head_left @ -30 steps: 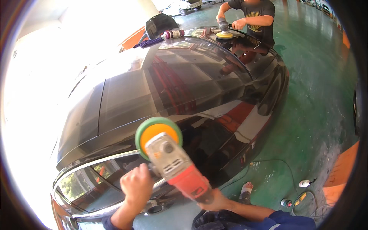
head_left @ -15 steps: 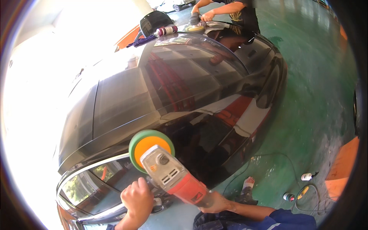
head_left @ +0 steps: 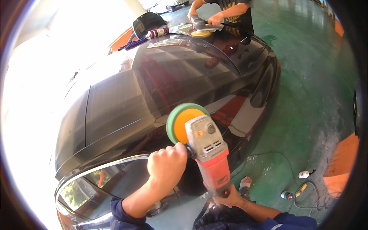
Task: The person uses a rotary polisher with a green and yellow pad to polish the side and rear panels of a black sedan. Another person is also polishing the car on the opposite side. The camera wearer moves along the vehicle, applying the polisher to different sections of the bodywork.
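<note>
A red and grey car polisher [head_left: 210,142] with a green and orange foam pad [head_left: 184,120] is held over the side of a dark, glossy car [head_left: 111,111]. My left hand [head_left: 167,163] is closed round its black side handle. The rear end of the polisher's body sits in the grip of my right hand [head_left: 231,198]. The pad is near the rear side of the car, above the window line; whether it touches the paint I cannot tell.
Across the car, a co-worker [head_left: 234,13] holds another polisher [head_left: 199,27] with a yellow pad. A bottle [head_left: 158,33] and a dark cloth [head_left: 133,43] lie on the roof. A cable [head_left: 281,155], a white bottle [head_left: 304,174], a tin [head_left: 286,195] and an orange box [head_left: 340,166] are at the right.
Both my hands have carried the polisher to the right and turned it more upright. The pad has moved right and up along the car. The co-worker's polisher has shifted slightly.
</note>
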Motion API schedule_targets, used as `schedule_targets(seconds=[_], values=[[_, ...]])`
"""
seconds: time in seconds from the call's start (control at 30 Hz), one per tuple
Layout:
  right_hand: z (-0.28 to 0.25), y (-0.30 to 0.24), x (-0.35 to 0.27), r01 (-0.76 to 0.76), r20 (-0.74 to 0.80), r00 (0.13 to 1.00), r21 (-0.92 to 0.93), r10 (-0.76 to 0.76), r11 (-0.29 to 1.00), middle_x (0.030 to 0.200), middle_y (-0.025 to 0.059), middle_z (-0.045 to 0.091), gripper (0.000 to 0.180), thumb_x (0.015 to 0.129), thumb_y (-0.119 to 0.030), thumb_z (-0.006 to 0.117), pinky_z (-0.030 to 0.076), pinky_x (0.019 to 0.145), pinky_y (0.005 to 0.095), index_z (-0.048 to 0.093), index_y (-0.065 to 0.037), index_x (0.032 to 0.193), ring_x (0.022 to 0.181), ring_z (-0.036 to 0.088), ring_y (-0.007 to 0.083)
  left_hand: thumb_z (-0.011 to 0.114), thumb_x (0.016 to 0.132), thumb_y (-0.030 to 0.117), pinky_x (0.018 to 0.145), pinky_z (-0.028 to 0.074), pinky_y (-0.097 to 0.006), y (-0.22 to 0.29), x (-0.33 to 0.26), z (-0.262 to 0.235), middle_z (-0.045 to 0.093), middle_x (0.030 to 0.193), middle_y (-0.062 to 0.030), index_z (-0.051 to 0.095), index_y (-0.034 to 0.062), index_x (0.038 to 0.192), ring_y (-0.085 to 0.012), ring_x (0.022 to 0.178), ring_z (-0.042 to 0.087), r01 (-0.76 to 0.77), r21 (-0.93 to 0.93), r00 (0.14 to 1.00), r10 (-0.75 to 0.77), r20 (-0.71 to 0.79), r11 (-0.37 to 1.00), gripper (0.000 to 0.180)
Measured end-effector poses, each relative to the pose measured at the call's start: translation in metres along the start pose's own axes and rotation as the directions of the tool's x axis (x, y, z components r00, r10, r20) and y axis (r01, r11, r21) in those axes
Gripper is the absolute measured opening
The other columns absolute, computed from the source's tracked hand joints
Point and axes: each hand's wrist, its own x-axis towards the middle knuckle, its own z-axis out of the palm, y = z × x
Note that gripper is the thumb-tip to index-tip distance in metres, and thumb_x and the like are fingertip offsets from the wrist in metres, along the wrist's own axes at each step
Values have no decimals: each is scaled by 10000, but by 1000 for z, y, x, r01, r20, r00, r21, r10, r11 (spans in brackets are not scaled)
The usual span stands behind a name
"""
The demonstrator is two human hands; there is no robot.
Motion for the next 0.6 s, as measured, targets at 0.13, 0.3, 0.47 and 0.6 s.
schedule_targets(seconds=[0.13, 0.3, 0.47, 0.6], values=[[10, 29, 6, 70, 11, 997, 108, -71, 992, 685, 1, 663, 125, 876, -120, 736, 499, 588, 263, 672, -18, 845, 615, 604, 57, 655, 735, 140, 457, 484, -307, 4, -8, 0, 603, 583, -27, 539, 141, 671, -175, 527, 654, 13, 18, 1000, -14, 21, 1000, 132], [50, 51, 22, 93, 138, 987, -75, -82, 993, 750, 3, 681, 207, 832, -192, 777, 502, 651, 278, 687, -22, 908, 705, 607, 61, 641, 687, 111, 449, 452, -357, -25, -87, -5, 529, 562, -26, 488, 140, 652, -201, 487, 592, 187, 75, 981, -190, 34, 979, 159], [71, 12, 35, 48, 243, 970, -215, 6, 975, 831, 122, 743, 371, 774, -227, 796, 535, 727, 320, 710, 11, 1044, 767, 684, 145, 670, 595, 53, 499, 459, -444, -52, -150, -15, 529, 605, -87, 478, 89, 704, -317, 545, 588, 410, 1, 909, -409, 84, 912, 223], [68, -9, 36, 28, 120, 993, -307, 10, 951, 821, 141, 740, 390, 753, -234, 805, 547, 730, 346, 709, 15, 1038, 774, 712, 187, 677, 609, 57, 510, 456, -464, -54, -146, -13, 547, 629, -88, 495, 87, 740, -338, 560, 588, 457, -36, 888, -454, 76, 889, 226]])
